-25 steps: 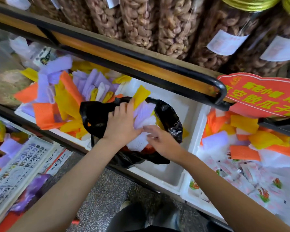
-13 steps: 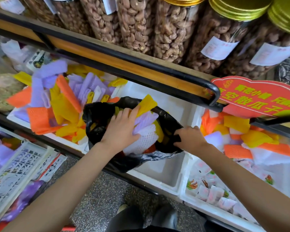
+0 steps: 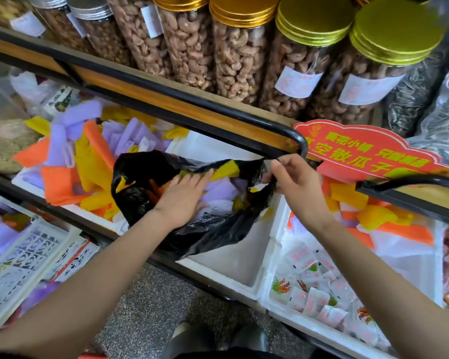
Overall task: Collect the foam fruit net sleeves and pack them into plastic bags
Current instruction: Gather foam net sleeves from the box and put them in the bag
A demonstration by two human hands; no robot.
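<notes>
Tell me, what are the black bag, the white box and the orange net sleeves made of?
The black bag: thin plastic film, glossy; it wrinkles and catches light. The white box: probably expanded polystyrene foam, matte; thick walls with crumbly-looking edges. The orange net sleeves: likely soft foam mesh, matte; a fine netted texture shows.

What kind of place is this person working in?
Most likely a snack or dried-goods shop: rows of clear plastic jars of cashews with gold lids, a red scalloped sign with yellow characters, and white foam bins holding small sealed packets.
</notes>
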